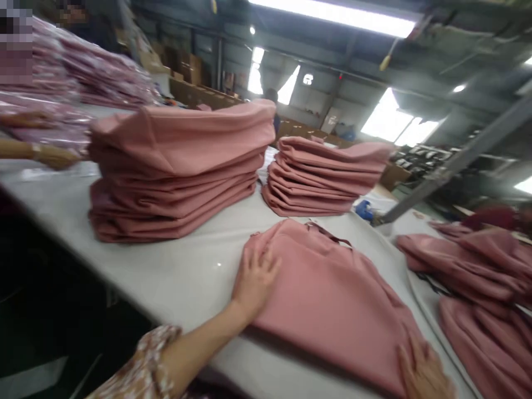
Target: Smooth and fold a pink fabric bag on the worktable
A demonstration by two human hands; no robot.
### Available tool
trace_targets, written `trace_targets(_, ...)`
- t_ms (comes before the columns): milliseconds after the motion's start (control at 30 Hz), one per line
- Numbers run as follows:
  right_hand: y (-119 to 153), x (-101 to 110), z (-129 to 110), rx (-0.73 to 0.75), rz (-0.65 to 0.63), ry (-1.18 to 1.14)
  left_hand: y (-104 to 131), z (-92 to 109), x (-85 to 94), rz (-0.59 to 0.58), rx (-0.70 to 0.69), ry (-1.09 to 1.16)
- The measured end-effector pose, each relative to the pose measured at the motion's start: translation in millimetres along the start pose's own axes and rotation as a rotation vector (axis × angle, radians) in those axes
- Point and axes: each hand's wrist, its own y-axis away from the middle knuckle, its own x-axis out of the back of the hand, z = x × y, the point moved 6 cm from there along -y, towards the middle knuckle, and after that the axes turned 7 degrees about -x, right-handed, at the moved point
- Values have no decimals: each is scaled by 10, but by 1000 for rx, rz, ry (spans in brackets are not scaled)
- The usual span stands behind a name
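A pink garment (pixel 332 299) lies flat on the grey table (pixel 174 271) in front of me. My left hand (pixel 255 280) rests palm down on its left edge, fingers spread. At the bottom right, my right hand (pixel 421 371) presses flat on the garment's near right corner. Neither hand grips anything. A dark strap or loop (pixel 328 233) shows at the garment's far edge.
Two stacks of folded pink garments stand behind: a tall one (pixel 174 172) at left and a lower one (pixel 324 177) at centre. Loose pink garments (pixel 477 277) pile at right. Bagged pink garments (pixel 83 72) lie at the far left, where another person's forearm (pixel 37 152) reaches in.
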Motion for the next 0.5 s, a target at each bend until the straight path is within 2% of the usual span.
trace_targets(67, 7, -50, 300, -325, -5, 30, -6, -223, -10, -81, 183, -29)
trace_targets(133, 6, -152, 430, -483, -82, 18, 14, -392, -111, -163, 304, 51)
trace_targets(200, -12, -220, 454, -512, -125, 8, 42, -486, -225, -193, 358, 148)
trace_targets(267, -20, -228, 453, -513, -112, 16, 63, -537, -314, -184, 373, 196)
trace_targets(500, 13, -116, 343, -476, -79, 76, 42, -705, -547, -189, 444, 360)
